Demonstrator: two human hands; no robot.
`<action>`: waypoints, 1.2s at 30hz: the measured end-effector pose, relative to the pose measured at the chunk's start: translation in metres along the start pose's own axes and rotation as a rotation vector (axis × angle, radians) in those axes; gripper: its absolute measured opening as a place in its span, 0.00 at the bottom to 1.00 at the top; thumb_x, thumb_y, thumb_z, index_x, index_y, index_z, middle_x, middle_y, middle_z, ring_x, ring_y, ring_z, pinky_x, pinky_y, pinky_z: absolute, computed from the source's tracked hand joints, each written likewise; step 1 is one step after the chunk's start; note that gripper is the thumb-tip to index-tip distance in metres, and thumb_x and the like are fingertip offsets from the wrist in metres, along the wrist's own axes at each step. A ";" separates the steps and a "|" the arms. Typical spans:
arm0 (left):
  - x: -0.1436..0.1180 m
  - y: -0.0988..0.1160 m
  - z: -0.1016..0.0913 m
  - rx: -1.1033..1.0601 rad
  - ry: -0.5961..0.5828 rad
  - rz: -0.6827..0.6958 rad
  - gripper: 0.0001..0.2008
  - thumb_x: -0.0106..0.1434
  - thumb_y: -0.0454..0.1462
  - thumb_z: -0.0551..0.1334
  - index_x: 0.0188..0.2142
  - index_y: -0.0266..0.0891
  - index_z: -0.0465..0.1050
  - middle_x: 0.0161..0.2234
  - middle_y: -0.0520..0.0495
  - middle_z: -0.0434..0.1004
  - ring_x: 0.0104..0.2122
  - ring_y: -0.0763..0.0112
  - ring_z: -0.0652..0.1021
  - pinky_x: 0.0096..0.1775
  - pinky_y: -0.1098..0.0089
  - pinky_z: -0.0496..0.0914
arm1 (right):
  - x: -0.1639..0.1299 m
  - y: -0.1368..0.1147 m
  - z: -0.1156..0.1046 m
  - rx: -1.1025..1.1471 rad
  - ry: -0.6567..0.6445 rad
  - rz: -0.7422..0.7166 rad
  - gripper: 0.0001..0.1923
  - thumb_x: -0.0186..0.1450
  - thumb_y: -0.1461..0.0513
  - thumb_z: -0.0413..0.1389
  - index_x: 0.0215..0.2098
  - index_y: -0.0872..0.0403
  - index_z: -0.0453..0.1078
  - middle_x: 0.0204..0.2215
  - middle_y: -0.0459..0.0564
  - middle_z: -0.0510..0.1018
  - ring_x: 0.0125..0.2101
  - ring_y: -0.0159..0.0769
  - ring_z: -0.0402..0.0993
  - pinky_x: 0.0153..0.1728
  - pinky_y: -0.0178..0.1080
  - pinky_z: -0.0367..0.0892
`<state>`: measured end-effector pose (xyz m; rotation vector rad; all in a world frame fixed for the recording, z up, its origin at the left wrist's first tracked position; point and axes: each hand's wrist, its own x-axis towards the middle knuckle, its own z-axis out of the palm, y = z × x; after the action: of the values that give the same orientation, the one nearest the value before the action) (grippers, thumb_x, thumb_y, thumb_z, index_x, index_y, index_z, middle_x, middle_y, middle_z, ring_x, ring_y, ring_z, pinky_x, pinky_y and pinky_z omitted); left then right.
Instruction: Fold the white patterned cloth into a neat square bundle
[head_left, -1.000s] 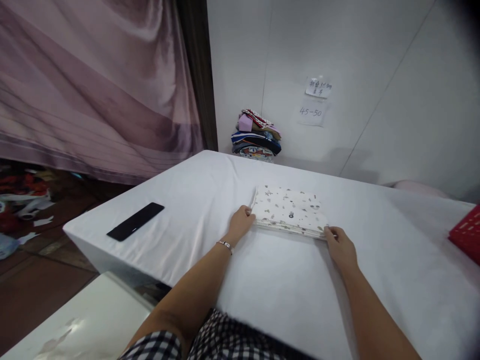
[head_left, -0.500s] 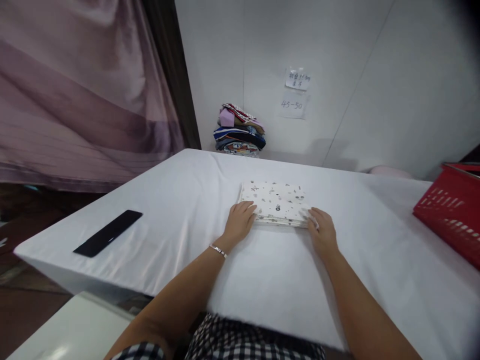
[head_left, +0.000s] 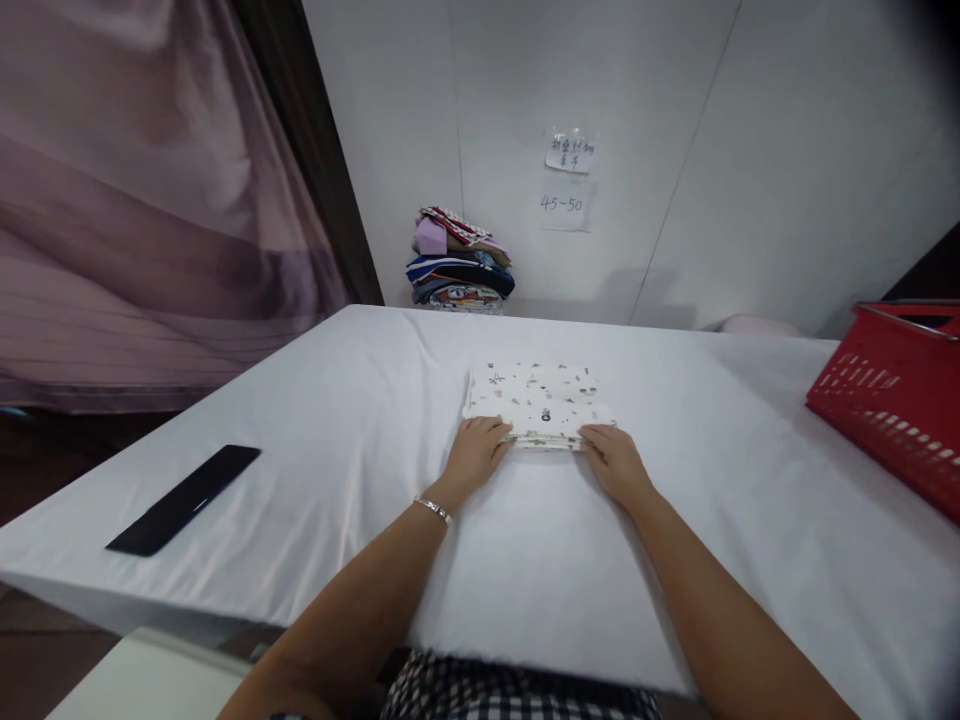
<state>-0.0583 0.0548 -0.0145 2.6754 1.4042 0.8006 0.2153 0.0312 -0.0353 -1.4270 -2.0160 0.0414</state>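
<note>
Where the folded cloth [head_left: 541,392] lies: flat on the white tablecloth [head_left: 536,570], straight in front of the person, its pale face with small scattered motifs upward and several stacked layers showing along the near edge between the hands
Left hand [head_left: 478,450]: at the near left corner, fingers close together and laid over the top of the cloth; whether the thumb pinches the layers from the near side, I cannot tell
Right hand [head_left: 616,462]: at the near right corner, fingers also held together and bent over the edge; a pinch there is likewise too small to make out
Folded edge: the step in hand looks like pressing or squaring the layers, since both hands bear on the same side and the bundle already appears compact
Next move: from this hold, it would call for even pressure on both corners, layers kept together and aligned, with a firm grip under the stack if it is to be lifted
Black flat object [head_left: 184,503]: well apart, toward the tablecloth's left edge
Red basket [head_left: 885,405]: well apart on the right, pierced sides, handle visible
Pile of fabrics [head_left: 461,265]: beyond the table's far edge, against the wall [head_left: 375,120], left of the paper notes [head_left: 566,205]
</note>
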 end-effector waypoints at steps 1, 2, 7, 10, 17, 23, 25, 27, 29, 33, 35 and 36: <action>0.001 0.000 0.000 -0.006 0.008 -0.009 0.13 0.65 0.40 0.54 0.46 0.43 0.70 0.45 0.46 0.73 0.46 0.63 0.70 0.49 0.60 0.61 | 0.000 0.000 0.000 0.000 0.014 -0.009 0.14 0.64 0.61 0.48 0.44 0.52 0.72 0.44 0.51 0.76 0.45 0.41 0.69 0.48 0.46 0.61; 0.001 0.000 0.000 -0.011 0.016 -0.017 0.12 0.65 0.40 0.54 0.45 0.43 0.71 0.44 0.46 0.73 0.46 0.63 0.70 0.48 0.60 0.62 | 0.000 0.000 0.000 0.000 0.035 -0.021 0.14 0.65 0.61 0.47 0.43 0.52 0.72 0.43 0.51 0.76 0.45 0.41 0.69 0.47 0.46 0.61; 0.005 0.001 0.001 -0.013 0.027 -0.016 0.12 0.66 0.39 0.52 0.43 0.43 0.72 0.40 0.47 0.73 0.43 0.64 0.71 0.45 0.60 0.63 | 0.007 -0.014 0.001 -0.025 0.129 -0.100 0.13 0.66 0.61 0.47 0.42 0.52 0.72 0.43 0.52 0.76 0.45 0.41 0.69 0.47 0.47 0.60; 0.006 0.002 0.000 -0.020 0.019 -0.008 0.10 0.65 0.38 0.53 0.42 0.44 0.72 0.40 0.47 0.73 0.42 0.65 0.71 0.45 0.61 0.63 | 0.018 -0.028 0.003 -0.040 0.051 -0.150 0.13 0.67 0.62 0.47 0.42 0.51 0.72 0.41 0.51 0.77 0.44 0.41 0.69 0.47 0.47 0.59; 0.007 0.000 0.002 -0.112 0.023 -0.075 0.08 0.62 0.37 0.58 0.39 0.44 0.73 0.37 0.49 0.73 0.40 0.66 0.71 0.45 0.61 0.63 | 0.038 -0.042 0.013 0.027 -0.118 -0.143 0.12 0.66 0.63 0.47 0.39 0.52 0.74 0.38 0.51 0.78 0.39 0.40 0.70 0.42 0.45 0.63; 0.008 0.000 0.004 -0.228 0.053 -0.174 0.07 0.59 0.35 0.60 0.37 0.44 0.74 0.36 0.51 0.74 0.40 0.67 0.71 0.45 0.62 0.62 | 0.031 -0.041 0.014 0.087 -0.089 -0.127 0.14 0.66 0.62 0.46 0.42 0.51 0.73 0.40 0.53 0.76 0.42 0.41 0.69 0.43 0.47 0.64; 0.009 0.001 0.003 -0.242 0.053 -0.188 0.06 0.60 0.35 0.59 0.36 0.45 0.74 0.35 0.51 0.74 0.39 0.68 0.72 0.44 0.63 0.62 | 0.031 -0.040 0.013 0.098 -0.084 -0.123 0.13 0.66 0.62 0.46 0.42 0.50 0.72 0.40 0.52 0.76 0.41 0.41 0.69 0.43 0.47 0.65; 0.010 0.002 0.002 -0.247 0.053 -0.196 0.06 0.61 0.36 0.58 0.35 0.45 0.74 0.34 0.52 0.74 0.39 0.68 0.72 0.44 0.63 0.62 | 0.033 -0.040 0.012 0.108 -0.092 -0.124 0.13 0.66 0.62 0.47 0.43 0.50 0.72 0.40 0.52 0.76 0.41 0.41 0.69 0.43 0.47 0.65; 0.010 0.002 0.002 -0.246 0.055 -0.193 0.07 0.62 0.36 0.56 0.34 0.44 0.74 0.33 0.52 0.74 0.38 0.69 0.72 0.43 0.64 0.62 | 0.034 -0.041 0.011 0.115 -0.103 -0.121 0.13 0.66 0.62 0.47 0.42 0.50 0.72 0.40 0.52 0.76 0.41 0.41 0.69 0.43 0.47 0.64; 0.010 0.003 0.002 -0.203 0.059 -0.169 0.09 0.64 0.36 0.54 0.33 0.42 0.73 0.34 0.51 0.74 0.38 0.69 0.71 0.43 0.63 0.61 | 0.034 -0.042 0.010 0.116 -0.113 -0.117 0.13 0.65 0.63 0.48 0.43 0.50 0.72 0.41 0.51 0.76 0.42 0.42 0.68 0.43 0.47 0.64; 0.010 0.002 0.001 -0.171 0.073 -0.149 0.09 0.64 0.36 0.54 0.33 0.42 0.73 0.35 0.50 0.74 0.39 0.68 0.71 0.44 0.63 0.61 | 0.034 -0.043 0.010 0.114 -0.112 -0.126 0.13 0.65 0.63 0.48 0.44 0.49 0.71 0.41 0.52 0.76 0.42 0.42 0.68 0.43 0.48 0.64; 0.009 0.002 0.001 -0.157 0.083 -0.135 0.09 0.64 0.36 0.54 0.34 0.43 0.73 0.35 0.50 0.74 0.40 0.68 0.71 0.44 0.62 0.60 | 0.034 -0.043 0.010 0.111 -0.111 -0.130 0.13 0.65 0.63 0.48 0.44 0.49 0.71 0.41 0.52 0.76 0.42 0.42 0.68 0.43 0.48 0.63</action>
<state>-0.0517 0.0609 -0.0107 2.4294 1.4547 0.9747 0.1678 0.0459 -0.0103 -1.2471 -2.1568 0.1772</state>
